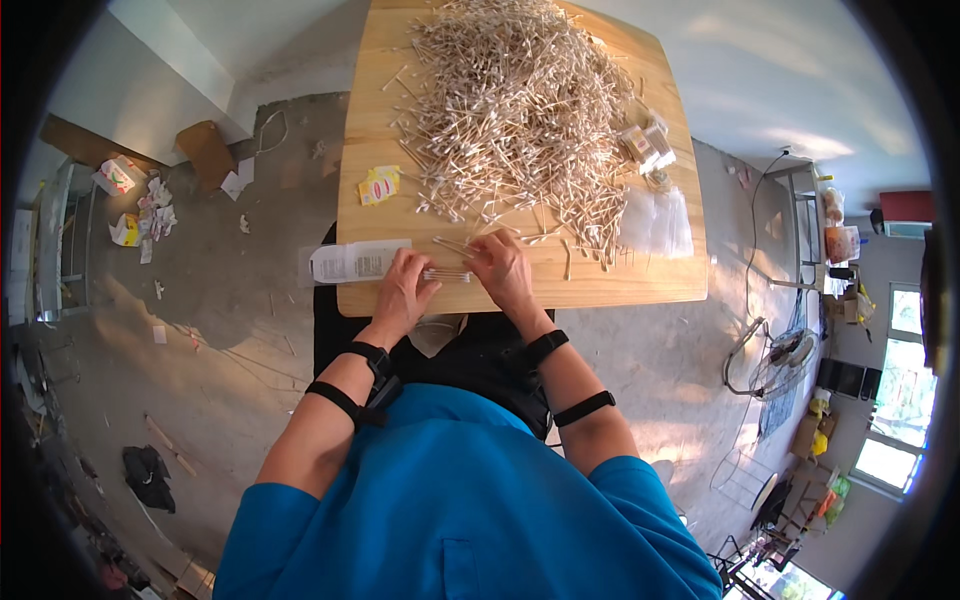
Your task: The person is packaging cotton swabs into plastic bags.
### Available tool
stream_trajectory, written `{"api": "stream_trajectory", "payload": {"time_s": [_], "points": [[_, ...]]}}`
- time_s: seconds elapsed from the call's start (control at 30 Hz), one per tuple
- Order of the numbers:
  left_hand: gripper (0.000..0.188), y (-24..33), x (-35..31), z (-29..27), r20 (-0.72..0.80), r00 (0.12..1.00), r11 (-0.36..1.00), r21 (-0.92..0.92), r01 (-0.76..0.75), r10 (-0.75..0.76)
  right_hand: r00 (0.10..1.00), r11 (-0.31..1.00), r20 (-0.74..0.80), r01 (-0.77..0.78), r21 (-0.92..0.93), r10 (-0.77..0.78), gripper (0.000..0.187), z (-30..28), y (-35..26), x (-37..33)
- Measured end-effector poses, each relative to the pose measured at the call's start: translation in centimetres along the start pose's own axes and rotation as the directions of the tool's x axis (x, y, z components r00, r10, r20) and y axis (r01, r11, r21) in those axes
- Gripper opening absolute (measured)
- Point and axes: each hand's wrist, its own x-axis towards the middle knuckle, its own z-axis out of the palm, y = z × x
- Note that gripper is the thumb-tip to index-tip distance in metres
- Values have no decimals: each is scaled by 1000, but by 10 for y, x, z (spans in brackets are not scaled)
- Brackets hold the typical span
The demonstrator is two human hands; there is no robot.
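From where I stood, the person's bare left hand (405, 288) was at the left end of a small row of white-tipped wooden cotton swabs (447, 275), near the edge of a pale wooden table (620, 283). Its thumb and fingers were slightly parted; I couldn't tell whether they gripped the row. The right hand (503, 274) curled at the other end, its hold hidden too. Beyond lay a big swab heap (520, 120), with a yellow-and-white packet (379, 186) to its left.
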Motion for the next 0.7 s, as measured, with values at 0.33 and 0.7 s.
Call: {"api": "stream_trajectory", "payload": {"time_s": [0.33,0.7], "points": [[45,8,3,-2,-19,999,999,15,31,-31,998,997,65,10,-82,-5,12,-1,-3,-5],[39,4,3,-2,30,999,999,39,18,-19,955,891,79,297,-344,-287,12,-6,10,38]]}}
